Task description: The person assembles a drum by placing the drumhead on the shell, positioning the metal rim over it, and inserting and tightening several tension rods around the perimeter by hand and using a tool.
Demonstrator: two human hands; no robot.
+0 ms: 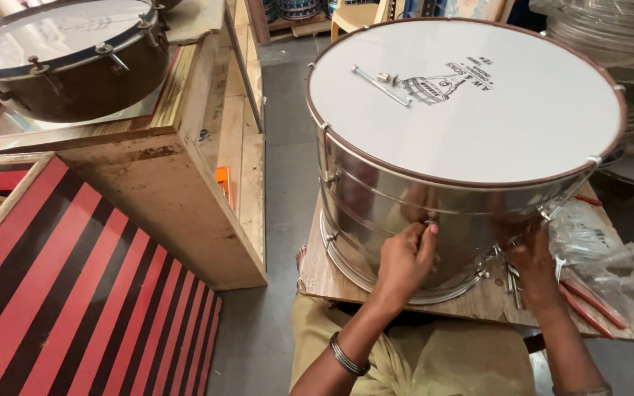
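Observation:
A large shiny metal drum [376,198] with a white head [471,117] and a brown rim stands on a wooden board [324,279] before me. My left hand [405,260] presses against the drum's near wall, fingertips pinching a small metal fitting at about mid-height. My right hand [530,257] is low at the drum's right side, fingers closed around a metal tension rod near the bottom hoop. A loose long bolt [381,86] and a small nut lie on the white head.
A second dark drum [75,66] with a clear head sits on a wooden counter [163,183] at the upper left. A red and black striped panel [75,293] fills the lower left. Clear plastic bags [596,242] and red-handled pliers [588,301] lie at the board's right.

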